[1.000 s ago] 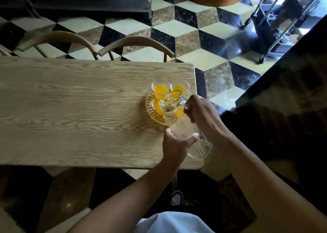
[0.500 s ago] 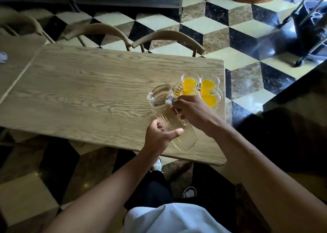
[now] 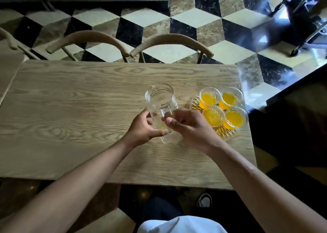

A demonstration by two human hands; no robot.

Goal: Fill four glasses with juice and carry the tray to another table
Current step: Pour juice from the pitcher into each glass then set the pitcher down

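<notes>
Carefully, with my left hand (image 3: 143,128) cupping the empty pitcher (image 3: 161,107) and my right hand (image 3: 187,125) gripping its handle, I should settle it on the tabletop (image 3: 70,112) clear of the tray (image 3: 224,132) holding four filled glasses (image 3: 209,98).

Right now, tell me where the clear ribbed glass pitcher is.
The clear ribbed glass pitcher stands on the wooden table, held between the left hand and right hand, just left of the glass tray of juice glasses.
</notes>
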